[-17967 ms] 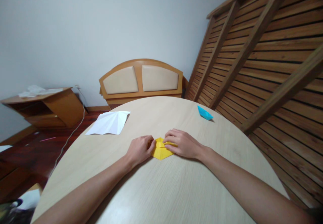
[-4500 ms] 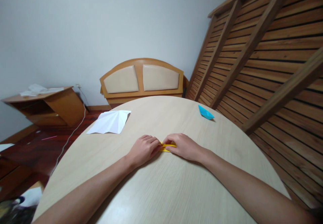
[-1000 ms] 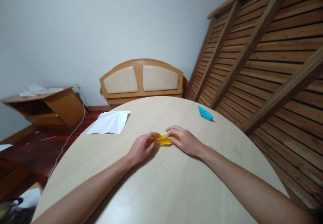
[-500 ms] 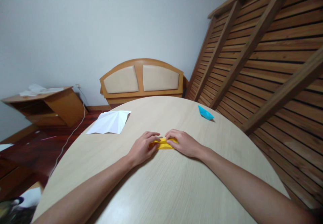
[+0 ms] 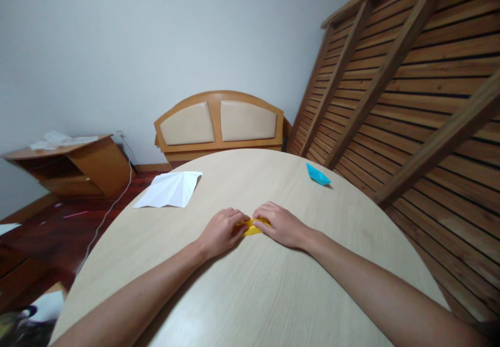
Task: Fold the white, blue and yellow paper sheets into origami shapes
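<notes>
Over on the far left there's one low wooden side cabinet by the wall with some crumpled white stuff on top, and a single cord trailing down across the dark floor. Then you hit the round, pale wood surface, and on its left part lies one white sheet of paper, creased with fold lines and lying mostly flat, well apart from the hands. In the middle, one yellow folded paper sits on the surface and both hands are on it at once. The left hand comes in from the lower left with its fingers curled down onto the left end of the yellow piece, and the right hand does the same from the other side, fingers bent and pressing the right end. The two sets of fingertips nearly meet over the top, so only a small strip of yellow shows between them. Both hands are closed down on it, pinning it flat rather than lifting it as far as I can see. Behind the surface, one curved wooden headboard with two beige padded panels leans at the wall. Further right, near the far edge, there's one little blue paper boat, on its own, well away from the hands. The right side is filled by a wooden slatted frame leaning up.
</notes>
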Demonstrator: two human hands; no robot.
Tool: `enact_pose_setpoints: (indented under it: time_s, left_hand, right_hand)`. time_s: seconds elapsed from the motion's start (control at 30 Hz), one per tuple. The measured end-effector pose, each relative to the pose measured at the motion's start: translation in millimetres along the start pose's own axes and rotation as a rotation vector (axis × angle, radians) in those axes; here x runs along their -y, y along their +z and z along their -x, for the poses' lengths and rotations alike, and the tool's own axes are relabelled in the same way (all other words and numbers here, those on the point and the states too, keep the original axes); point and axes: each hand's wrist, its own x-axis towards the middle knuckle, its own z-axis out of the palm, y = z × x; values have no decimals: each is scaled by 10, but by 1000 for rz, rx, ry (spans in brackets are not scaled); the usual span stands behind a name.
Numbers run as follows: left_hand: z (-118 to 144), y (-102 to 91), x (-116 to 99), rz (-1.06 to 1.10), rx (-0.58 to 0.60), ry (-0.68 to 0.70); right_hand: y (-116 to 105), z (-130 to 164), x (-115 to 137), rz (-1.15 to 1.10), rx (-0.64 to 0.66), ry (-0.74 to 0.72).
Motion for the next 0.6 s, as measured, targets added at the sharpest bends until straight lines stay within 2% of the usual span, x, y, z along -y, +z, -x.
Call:
enact_pose_setpoints:
  time_s: [0.6]
  left_hand:
    - [12, -25, -16, -68, 4, -43]
  right_hand:
    - [-42, 14, -8, 31, 47, -28]
